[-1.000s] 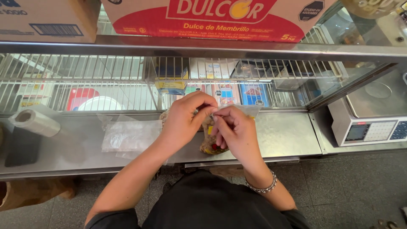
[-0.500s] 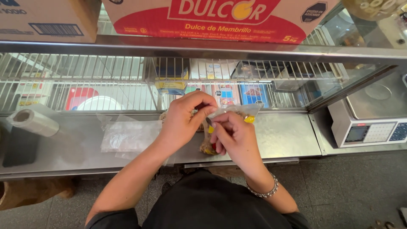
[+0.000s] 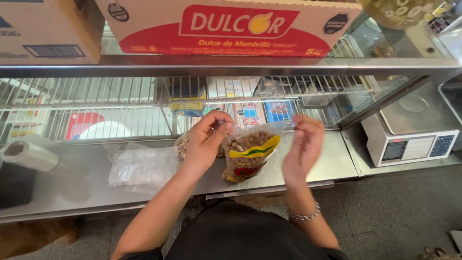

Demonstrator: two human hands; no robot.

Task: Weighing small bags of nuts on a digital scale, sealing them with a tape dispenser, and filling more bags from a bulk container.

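My left hand [image 3: 208,140] pinches the top edge of a clear plastic bag of brown pellets [image 3: 249,155] with a yellow, green and red band, holding it up over the steel counter [image 3: 332,161]. My right hand [image 3: 301,148] is just right of the bag, fingers apart, touching nothing. Behind my left hand lies a second bag of brown pellets [image 3: 182,143], mostly hidden by the hand.
Flat empty clear bags [image 3: 142,168] lie on the counter at left, with a roll of plastic film [image 3: 28,155] further left. A weighing scale [image 3: 414,137] stands at right. Wire shelves with packaged goods sit behind glass [image 3: 240,103]; cardboard boxes [image 3: 226,26] rest on top.
Both hands were together on the bag's top; now my right hand has let go and moved right, and the bag hangs in full view from my left hand.
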